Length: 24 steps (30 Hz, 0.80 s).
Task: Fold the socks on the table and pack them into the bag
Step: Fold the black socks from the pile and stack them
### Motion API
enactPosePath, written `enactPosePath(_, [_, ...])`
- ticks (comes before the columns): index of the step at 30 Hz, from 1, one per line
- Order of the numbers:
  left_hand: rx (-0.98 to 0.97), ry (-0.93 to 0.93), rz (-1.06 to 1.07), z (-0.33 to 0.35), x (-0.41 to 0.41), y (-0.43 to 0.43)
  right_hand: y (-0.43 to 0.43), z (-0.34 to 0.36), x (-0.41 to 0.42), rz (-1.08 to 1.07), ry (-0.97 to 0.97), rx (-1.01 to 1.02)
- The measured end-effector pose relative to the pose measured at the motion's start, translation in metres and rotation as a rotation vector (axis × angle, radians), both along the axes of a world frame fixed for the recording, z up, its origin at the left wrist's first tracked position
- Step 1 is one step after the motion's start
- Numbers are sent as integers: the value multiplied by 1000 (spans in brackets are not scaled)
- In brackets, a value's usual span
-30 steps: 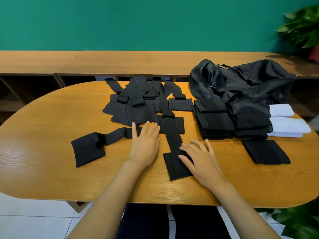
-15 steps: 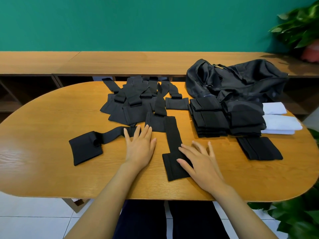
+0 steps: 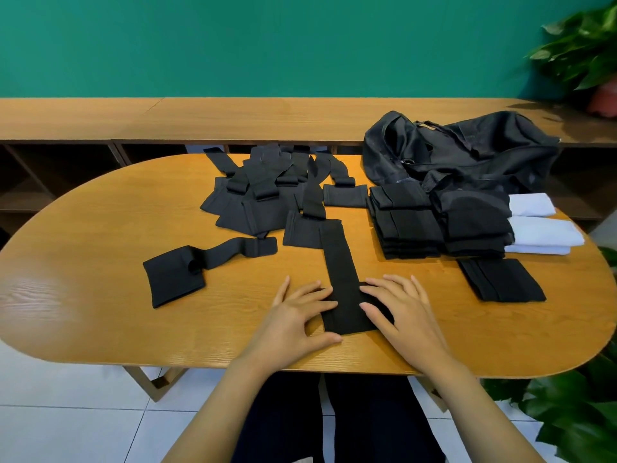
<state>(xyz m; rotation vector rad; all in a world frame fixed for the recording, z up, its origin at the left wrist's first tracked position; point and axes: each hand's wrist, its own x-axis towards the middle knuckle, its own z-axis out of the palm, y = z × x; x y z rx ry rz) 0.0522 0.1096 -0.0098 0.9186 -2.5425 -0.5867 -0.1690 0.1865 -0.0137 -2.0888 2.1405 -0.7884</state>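
- In the head view, the left hand (image 3: 293, 315) and the right hand (image 3: 404, 315) are lying on either side of a long black sock (image 3: 339, 262), which is stretching from near the front edge of the worktop (image 3: 100, 248) toward its middle
- The left fingers (image 3: 317, 294) are resting released on the sock's left side, and the right fingers (image 3: 370, 290) are pressing flat on its right side; neither hand is grasping the cloth
- The sock's far end is overlapping the unfolded pile (image 3: 267, 195) lying toward the back edge
- The folded stacks (image 3: 407, 225) are sitting just right of that pile, and the bag (image 3: 467, 152) is slumping behind them at the back right; one folded sock (image 3: 500, 279) is lying apart near the right edge
- Judging from this, the fold is risking going crooked: with flat fingers only, the thin cloth is likely sliding on the smooth wood
- Lifting the near end could also be dragging the pile, since the far end is touching it
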Motion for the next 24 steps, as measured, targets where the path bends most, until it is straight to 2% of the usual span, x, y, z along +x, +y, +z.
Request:
enactPosePath(3, [-52, 32, 22, -2, 1, 2, 2, 0, -1, 72, -6, -29])
enactPosePath(7, [-30, 105, 105, -3, 1, 2, 3, -3, -2, 173, 87, -122])
enactPosePath(12, [2, 167, 107, -2, 1, 3, 3, -3, -1, 169, 96, -231])
enactPosePath(17, [-61, 197, 67, -1, 2, 6, 4, -1, 0, 161, 75, -305])
enactPosePath(24, [-109, 290, 116, -6, 4, 4, 6, 1, 1, 134, -20, -331])
